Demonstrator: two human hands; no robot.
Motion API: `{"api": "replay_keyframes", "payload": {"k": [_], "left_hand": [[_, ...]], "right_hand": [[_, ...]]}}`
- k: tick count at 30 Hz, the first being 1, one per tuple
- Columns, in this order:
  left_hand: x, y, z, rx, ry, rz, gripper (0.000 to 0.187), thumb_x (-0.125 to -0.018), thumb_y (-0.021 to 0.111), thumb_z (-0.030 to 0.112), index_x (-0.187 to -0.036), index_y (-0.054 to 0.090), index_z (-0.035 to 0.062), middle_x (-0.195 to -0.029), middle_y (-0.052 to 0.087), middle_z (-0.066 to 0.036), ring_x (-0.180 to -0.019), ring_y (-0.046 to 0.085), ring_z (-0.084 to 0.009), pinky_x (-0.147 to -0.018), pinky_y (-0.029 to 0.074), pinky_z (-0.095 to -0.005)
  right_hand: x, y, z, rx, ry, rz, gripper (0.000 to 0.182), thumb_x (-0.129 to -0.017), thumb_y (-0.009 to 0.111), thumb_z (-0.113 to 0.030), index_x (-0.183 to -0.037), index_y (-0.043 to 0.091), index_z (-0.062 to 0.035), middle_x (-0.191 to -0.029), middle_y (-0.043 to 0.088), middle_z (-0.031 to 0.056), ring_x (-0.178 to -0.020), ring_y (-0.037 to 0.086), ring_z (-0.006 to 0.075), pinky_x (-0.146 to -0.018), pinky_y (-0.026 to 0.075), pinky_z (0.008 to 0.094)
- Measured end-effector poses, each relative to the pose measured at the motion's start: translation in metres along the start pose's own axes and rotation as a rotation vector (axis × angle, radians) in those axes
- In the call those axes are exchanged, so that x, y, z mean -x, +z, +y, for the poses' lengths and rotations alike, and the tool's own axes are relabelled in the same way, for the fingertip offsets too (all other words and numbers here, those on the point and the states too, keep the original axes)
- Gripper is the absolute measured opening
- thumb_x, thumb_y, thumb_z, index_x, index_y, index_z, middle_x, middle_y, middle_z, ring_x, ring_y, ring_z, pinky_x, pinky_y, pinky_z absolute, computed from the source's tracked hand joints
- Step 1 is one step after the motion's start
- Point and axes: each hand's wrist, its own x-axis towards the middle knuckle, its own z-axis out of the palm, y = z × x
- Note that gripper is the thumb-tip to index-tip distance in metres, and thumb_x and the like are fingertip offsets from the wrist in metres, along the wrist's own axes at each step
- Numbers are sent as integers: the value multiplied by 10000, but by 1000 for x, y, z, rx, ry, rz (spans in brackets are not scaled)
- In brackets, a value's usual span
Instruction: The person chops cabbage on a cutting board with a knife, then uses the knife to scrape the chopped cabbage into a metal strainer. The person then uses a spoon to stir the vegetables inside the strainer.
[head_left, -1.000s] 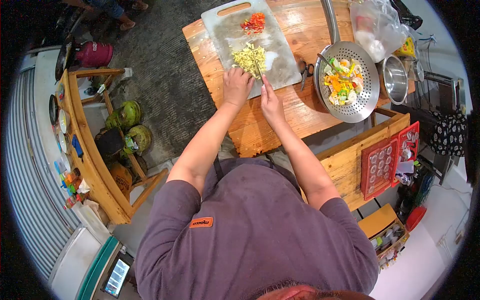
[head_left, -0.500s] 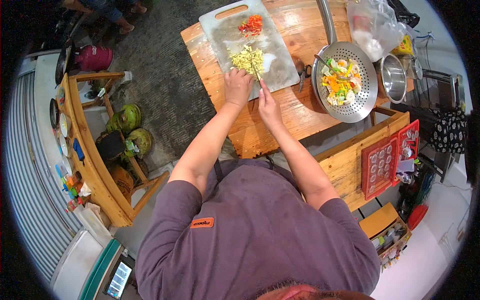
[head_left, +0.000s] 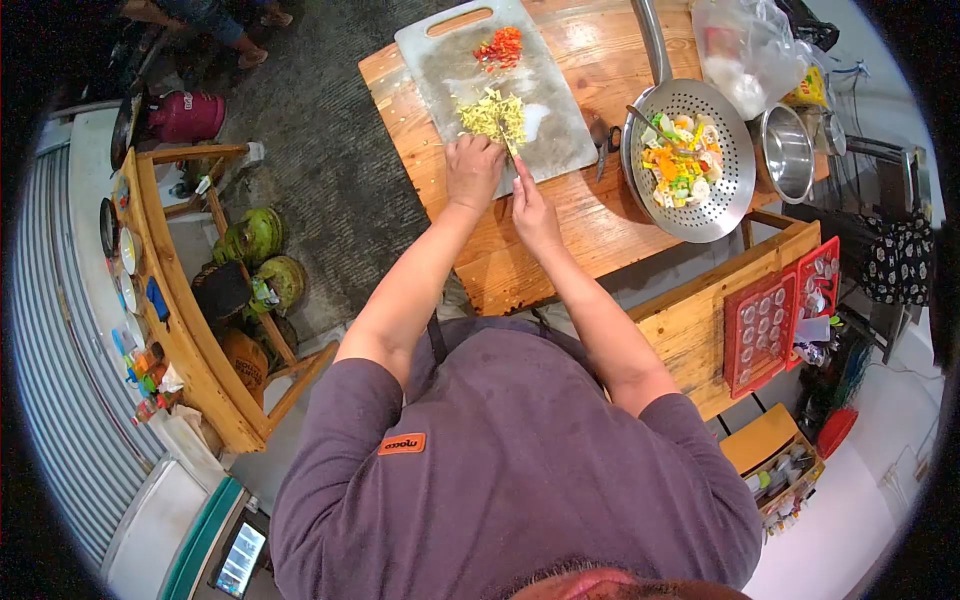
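Note:
On a grey-white cutting board [head_left: 562,120] lies a pile of finely chopped pale yellow-green vegetable [head_left: 488,112]. My left hand [head_left: 473,172] presses its bent, closed fingers on the near edge of that pile. My right hand [head_left: 534,210] grips a knife [head_left: 513,150] by the handle, index finger stretched along it. The blade reaches into the pile just right of my left fingertips, its tip partly lost among the pieces. A smaller heap of chopped red pieces [head_left: 499,48] sits farther up the board.
Right of the board stands a perforated metal strainer [head_left: 733,150] with mixed cut vegetables and a spoon, resting over a pan. Dark-handled scissors [head_left: 607,150] lie between. A steel bowl [head_left: 787,155] and plastic bags [head_left: 745,60] are farther right. The wooden table's [head_left: 500,275] near edge faces me.
The knife has tilted, its blade now leaning more to the left into the pile. My right hand has dropped slightly toward me and left; my left hand stays nearly in place.

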Motion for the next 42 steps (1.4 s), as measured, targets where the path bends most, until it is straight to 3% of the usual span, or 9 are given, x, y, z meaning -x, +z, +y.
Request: {"api": "replay_keyframes", "payload": {"k": [5,10,14,17,20,26,28,31,42], "left_hand": [[0,4,-3,-17,34,2,38,-832,758,199,-856,766,171,-892,660,7,-976,604,-239,-872,421,-431],[-3,6,-4,-20,28,4,39,-822,752,204,-830,776,174,-881,673,4,-979,606,-239,-874,426,-433],[-4,4,-2,-37,9,-41,45,-822,753,205,-832,779,170,-890,680,7,-996,605,-240,-884,427,-433],[-3,4,-2,-37,7,-48,48,-826,755,207,-834,781,167,-894,683,9,-1004,602,-239,-885,427,-435],[-7,4,-3,-39,14,-50,51,-831,758,211,-841,784,168,-900,686,11,-1008,600,-238,-887,425,-437],[-8,6,-5,-33,22,-57,54,-840,754,213,-844,783,168,-903,686,14,-1009,600,-233,-891,422,-435],[-3,5,-5,-34,37,-56,54,-843,751,212,-840,781,168,-901,685,14,-1007,600,-232,-890,422,-434],[-6,3,-2,-38,40,-79,54,-844,746,211,-846,783,171,-893,679,13,-1003,601,-232,-891,420,-434],[-4,8,-6,-26,0,-33,41,-838,755,206,-835,770,168,-897,669,-3,-991,602,-239,-902,415,-434]], "right_hand": [[2,-3,0,0,46,-55,472,-1127,459,-327,-1597,456,-283,-746,601,229,-686,623,355,-723,511,453],[10,-4,7,-207,-114,59,465,-1126,475,-307,-1590,473,-276,-764,607,234,-693,606,349,-746,509,444],[-3,-8,2,-198,-54,29,463,-1122,489,-297,-1585,482,-278,-786,616,230,-708,614,337,-743,510,449],[0,-10,3,37,-4,-34,461,-1121,492,-301,-1582,487,-282,-807,628,226,-719,627,327,-731,510,448],[-2,-8,6,-6,-115,65,460,-1119,500,-296,-1579,490,-288,-804,626,229,-711,632,326,-710,507,441],[-13,-8,-8,-99,17,37,454,-1121,495,-276,-1575,498,-290,-766,616,222,-680,630,309,-697,508,433],[-3,-6,-2,-183,-193,126,450,-1124,486,-289,-1574,500,-285,-754,618,223,-671,625,301,-702,514,417],[2,-9,1,-6,-4,-32,454,-1125,484,-297,-1578,494,-270,-769,628,230,-686,622,303,-725,523,393],[-2,-8,-1,-54,-4,-15,458,-1128,471,-319,-1584,483,-280,-856,666,261,-786,698,328,-777,534,432]]}}
